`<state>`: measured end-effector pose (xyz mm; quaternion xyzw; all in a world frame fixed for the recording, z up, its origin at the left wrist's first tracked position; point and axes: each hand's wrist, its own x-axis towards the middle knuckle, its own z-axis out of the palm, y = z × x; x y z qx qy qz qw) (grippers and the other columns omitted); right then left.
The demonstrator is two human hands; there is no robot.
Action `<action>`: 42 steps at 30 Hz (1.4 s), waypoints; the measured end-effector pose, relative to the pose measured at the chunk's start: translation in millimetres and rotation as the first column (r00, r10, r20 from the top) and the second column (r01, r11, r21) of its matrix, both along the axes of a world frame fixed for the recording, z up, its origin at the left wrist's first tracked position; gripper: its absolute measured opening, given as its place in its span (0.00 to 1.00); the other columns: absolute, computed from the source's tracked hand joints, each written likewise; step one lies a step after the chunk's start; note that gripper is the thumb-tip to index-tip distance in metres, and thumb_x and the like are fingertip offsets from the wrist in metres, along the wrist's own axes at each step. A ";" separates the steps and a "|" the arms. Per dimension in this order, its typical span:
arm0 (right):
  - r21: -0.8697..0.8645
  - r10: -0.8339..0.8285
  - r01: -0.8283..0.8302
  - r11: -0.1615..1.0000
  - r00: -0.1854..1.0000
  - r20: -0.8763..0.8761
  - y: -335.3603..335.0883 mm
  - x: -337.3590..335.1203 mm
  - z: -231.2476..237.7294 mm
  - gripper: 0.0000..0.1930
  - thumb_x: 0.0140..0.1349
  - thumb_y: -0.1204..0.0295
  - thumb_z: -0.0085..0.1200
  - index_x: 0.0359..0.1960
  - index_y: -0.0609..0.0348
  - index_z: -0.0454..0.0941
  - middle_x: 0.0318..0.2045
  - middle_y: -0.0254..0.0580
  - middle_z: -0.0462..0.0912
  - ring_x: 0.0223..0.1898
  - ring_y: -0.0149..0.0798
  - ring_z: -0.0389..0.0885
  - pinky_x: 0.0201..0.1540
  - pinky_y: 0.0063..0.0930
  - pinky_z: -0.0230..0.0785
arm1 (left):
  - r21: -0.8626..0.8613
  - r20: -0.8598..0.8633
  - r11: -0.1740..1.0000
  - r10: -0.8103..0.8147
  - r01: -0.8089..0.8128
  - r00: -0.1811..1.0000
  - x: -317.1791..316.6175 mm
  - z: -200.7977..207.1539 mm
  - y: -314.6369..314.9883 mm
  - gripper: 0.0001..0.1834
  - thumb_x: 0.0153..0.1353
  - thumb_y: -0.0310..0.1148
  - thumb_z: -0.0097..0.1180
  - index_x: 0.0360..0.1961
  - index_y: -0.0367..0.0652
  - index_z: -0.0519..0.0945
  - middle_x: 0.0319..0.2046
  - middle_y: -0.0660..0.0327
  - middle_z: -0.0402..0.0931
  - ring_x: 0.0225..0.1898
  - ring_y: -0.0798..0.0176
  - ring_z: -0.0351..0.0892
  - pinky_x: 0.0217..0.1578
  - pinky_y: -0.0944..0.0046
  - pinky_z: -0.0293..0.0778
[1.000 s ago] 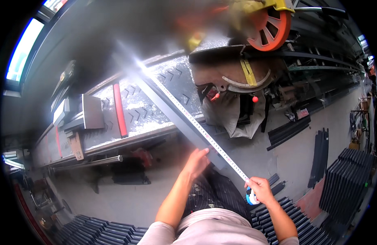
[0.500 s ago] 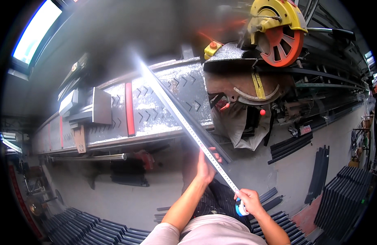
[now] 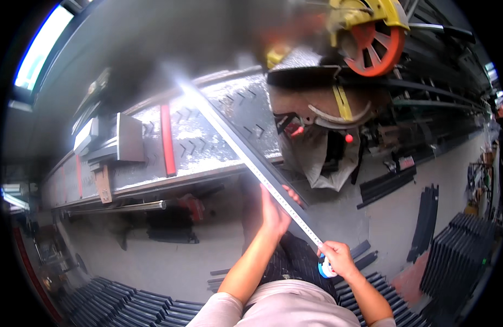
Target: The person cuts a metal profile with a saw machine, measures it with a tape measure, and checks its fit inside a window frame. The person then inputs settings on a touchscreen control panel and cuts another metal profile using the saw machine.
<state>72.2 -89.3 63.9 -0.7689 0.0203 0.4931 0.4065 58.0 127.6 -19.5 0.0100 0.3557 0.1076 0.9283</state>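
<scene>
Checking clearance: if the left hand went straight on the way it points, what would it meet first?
Beyond the dark bar it holds, the left hand would probably first meet the pale bag under the saw; depth is hard to judge here.

The left forearm [image 3: 250,266] slants up and inward to the left hand [image 3: 276,213], its fingers [image 3: 291,194] curled, thumb [image 3: 266,197] opposite. The right hand [image 3: 338,258], lower, is closed, its right forearm [image 3: 370,297] angled inward.

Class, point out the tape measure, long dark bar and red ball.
Tape measure [image 3: 326,267]: head view, its case.
Long dark bar [image 3: 271,173]: head view, lower half.
Red ball [image 3: 349,138]: head view, its centre.
</scene>
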 end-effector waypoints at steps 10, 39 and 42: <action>-0.034 0.140 -0.136 0.990 0.980 0.145 14.4 28.2 49.0 0.15 0.66 0.61 0.55 0.27 0.61 0.81 0.15 0.36 0.75 0.18 0.28 0.73 0.23 0.27 0.64 | 0.248 -0.110 0.955 0.193 -0.161 0.975 22.5 33.9 23.8 0.34 0.66 0.69 0.34 0.34 0.44 0.66 0.23 0.65 0.59 0.23 0.67 0.56 0.26 0.66 0.57; 0.011 0.253 -0.366 0.930 0.663 0.705 2.5 41.5 60.7 0.11 0.60 0.68 0.59 0.23 0.60 0.79 0.17 0.43 0.75 0.21 0.45 0.75 0.24 0.35 0.66 | 0.469 0.008 0.830 0.338 -0.301 0.941 27.2 104.4 17.4 0.30 0.68 0.64 0.39 0.37 0.42 0.66 0.24 0.65 0.61 0.20 0.70 0.59 0.23 0.70 0.60; 0.005 0.255 -0.378 0.926 0.635 0.729 1.7 44.3 60.0 0.10 0.59 0.69 0.59 0.22 0.60 0.79 0.17 0.43 0.75 0.20 0.46 0.75 0.24 0.35 0.67 | 0.479 0.016 0.827 0.329 -0.296 0.944 28.1 104.4 16.7 0.31 0.68 0.64 0.38 0.37 0.42 0.66 0.24 0.64 0.61 0.21 0.69 0.60 0.24 0.70 0.60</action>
